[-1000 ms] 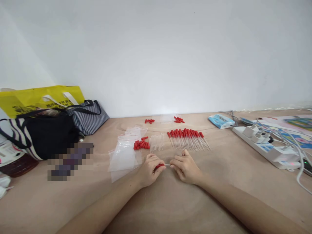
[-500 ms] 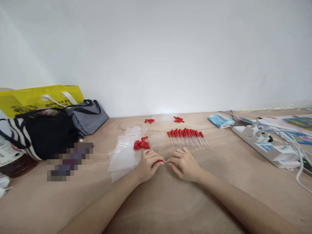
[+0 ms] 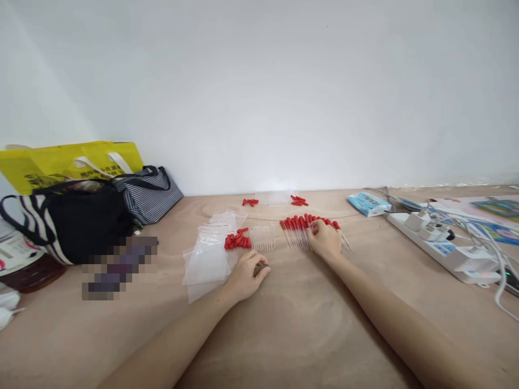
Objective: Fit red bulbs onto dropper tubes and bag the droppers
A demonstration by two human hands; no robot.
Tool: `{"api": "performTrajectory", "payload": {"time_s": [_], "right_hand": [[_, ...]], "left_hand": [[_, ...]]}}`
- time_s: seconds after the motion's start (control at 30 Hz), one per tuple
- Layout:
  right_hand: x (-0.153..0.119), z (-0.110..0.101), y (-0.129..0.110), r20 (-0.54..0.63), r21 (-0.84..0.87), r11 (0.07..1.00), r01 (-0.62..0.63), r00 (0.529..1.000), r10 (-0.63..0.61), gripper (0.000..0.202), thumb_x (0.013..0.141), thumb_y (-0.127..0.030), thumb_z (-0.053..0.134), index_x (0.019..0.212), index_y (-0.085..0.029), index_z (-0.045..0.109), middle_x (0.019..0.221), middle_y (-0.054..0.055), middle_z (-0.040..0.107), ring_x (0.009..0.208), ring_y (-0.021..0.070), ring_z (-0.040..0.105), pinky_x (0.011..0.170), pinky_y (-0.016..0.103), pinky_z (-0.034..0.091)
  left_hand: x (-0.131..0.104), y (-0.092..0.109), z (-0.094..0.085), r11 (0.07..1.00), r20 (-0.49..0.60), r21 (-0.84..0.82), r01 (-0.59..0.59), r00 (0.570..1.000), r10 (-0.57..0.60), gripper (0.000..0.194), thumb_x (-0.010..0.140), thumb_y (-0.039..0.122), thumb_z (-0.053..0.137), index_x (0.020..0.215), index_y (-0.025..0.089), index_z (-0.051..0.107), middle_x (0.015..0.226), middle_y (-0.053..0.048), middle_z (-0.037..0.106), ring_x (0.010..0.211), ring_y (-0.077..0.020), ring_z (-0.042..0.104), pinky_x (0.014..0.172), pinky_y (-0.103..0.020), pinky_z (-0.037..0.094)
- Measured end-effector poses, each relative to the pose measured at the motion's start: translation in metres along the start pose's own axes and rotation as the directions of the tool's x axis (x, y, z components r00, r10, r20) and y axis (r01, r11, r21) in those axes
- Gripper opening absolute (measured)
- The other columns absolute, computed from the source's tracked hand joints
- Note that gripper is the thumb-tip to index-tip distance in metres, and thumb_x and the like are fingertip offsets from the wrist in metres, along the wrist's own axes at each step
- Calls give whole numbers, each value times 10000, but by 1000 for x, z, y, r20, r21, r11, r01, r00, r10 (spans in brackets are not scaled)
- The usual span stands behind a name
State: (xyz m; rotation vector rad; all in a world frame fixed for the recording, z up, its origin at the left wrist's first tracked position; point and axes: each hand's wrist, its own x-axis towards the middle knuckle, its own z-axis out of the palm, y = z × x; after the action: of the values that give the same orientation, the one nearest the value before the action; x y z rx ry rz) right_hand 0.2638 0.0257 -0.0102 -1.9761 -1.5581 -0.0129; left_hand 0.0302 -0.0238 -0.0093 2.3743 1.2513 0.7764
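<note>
See clear plastic bags [image 3: 206, 265] on the left of the worktop [image 3: 259, 335], then loose red bulbs [image 3: 232, 241], with the left hand [image 3: 244, 274] just in front, loosely open with nothing visible in it. See thin clear tubes [image 3: 263, 237] next, then a row of red-topped droppers [image 3: 301, 222] under the right hand [image 3: 326, 239]; cannot tell whether gripping one. See, farther right, a blue packet [image 3: 368, 205] near a white power strip [image 3: 436, 246]

The right hand [image 3: 325, 239] covers some of the red-topped droppers [image 3: 301, 222], hiding whether it holds one. Pixel blocks mask a long object [image 3: 121, 267]; the left edge cuts off the yellow bag [image 3: 52, 161].
</note>
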Motion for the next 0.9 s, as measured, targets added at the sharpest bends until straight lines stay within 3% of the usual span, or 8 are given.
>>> {"api": "performTrajectory", "payload": {"time_s": [0.37, 0.47, 0.57, 0.73, 0.9], "right_hand": [[3, 9, -3, 23, -128, 989, 69, 997, -67, 206, 778, -269, 427, 799, -181, 613, 772, 61, 651, 822, 210, 546, 734, 324, 257], [-3, 7, -16, 13, -103, 984, 146, 989, -146, 221, 788, -269, 414, 794, -184, 618, 809, 56, 652, 827, 202, 546, 743, 324, 247], [-10, 9, -39, 75, -66, 975, 210, 976, -205, 248, 794, -309, 413, 785, -194, 631, 783, 59, 655, 816, 203, 551, 757, 334, 240], [-17, 19, -76, 253, -119, 981, 150, 960, -116, 297, 775, -361, 426, 796, -169, 651, 795, 110, 657, 820, 229, 569, 787, 370, 238], [-14, 28, -91, 332, -139, 988, 67, 943, -18, 286, 759, -312, 430, 785, -134, 652, 824, 141, 657, 804, 237, 592, 782, 379, 264]], "left_hand": [[0, -1, 1, 1000, 1, -2, 2, 1000, -2, 53, 739, 191, 513, 749, 177, 563, 766, -22, 550, 738, -155, 545, 675, -279, 447], [1, -1, 2, 1000, 8, 15, -5, 1000, 5, 53, 744, 193, 510, 748, 175, 560, 759, -21, 547, 721, -151, 542, 669, -276, 445], [3, -3, 1, 997, -20, 75, -25, 999, 26, 48, 747, 186, 507, 735, 171, 551, 760, -26, 543, 709, -156, 536, 660, -279, 442], [13, -20, -12, 932, -256, 361, 30, 964, 69, 76, 759, 167, 494, 770, 180, 568, 795, -52, 535, 805, -211, 501, 738, -342, 413], [19, -37, -17, 881, -256, 469, 65, 965, 65, 118, 750, 199, 540, 846, 205, 609, 804, -48, 559, 830, -226, 499, 715, -343, 386]]}}
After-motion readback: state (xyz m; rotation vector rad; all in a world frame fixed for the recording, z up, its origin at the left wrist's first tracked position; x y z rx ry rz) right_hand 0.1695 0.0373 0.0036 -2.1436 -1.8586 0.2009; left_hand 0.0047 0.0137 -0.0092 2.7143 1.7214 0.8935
